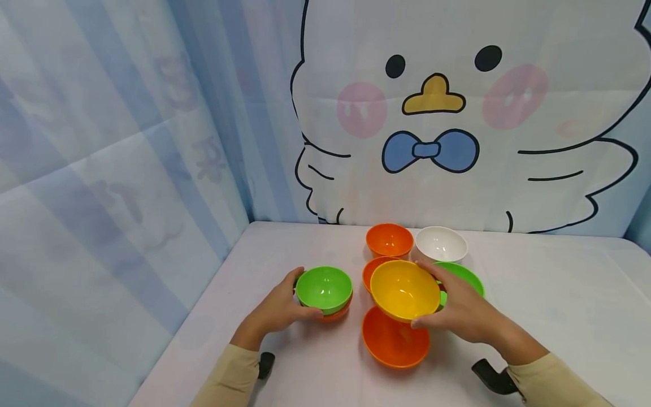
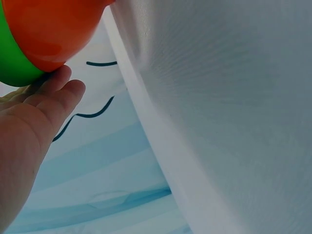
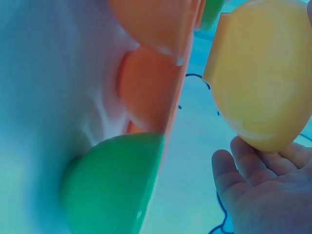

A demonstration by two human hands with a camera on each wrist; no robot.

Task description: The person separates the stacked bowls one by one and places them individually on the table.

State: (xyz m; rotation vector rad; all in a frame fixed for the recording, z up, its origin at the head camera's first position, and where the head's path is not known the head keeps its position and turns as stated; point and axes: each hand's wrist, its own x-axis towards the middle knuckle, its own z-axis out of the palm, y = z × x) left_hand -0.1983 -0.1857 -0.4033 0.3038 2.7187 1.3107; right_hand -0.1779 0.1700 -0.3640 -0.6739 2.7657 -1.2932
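Observation:
On the left of the head view, my left hand [image 1: 278, 308] grips a green bowl [image 1: 324, 289] by its side, thumb at the front and fingers behind. That bowl sits in an orange bowl [image 2: 53, 29], whose underside shows in the left wrist view. My right hand [image 1: 460, 305] holds a yellow bowl [image 1: 404, 291] by its right side, thumb in front and fingers at the back rim. In the right wrist view the yellow bowl [image 3: 265, 73] is raised off the table. Below and in front of it stands another orange bowl [image 1: 395, 345].
Behind the yellow bowl stand a partly hidden orange bowl [image 1: 373, 271], a farther orange bowl [image 1: 389, 240] and a white bowl [image 1: 441, 244]. A second green bowl [image 1: 470, 278] is partly covered by my right hand. Curtains and a cartoon backdrop [image 1: 432, 192] border the white table [image 1: 559, 299].

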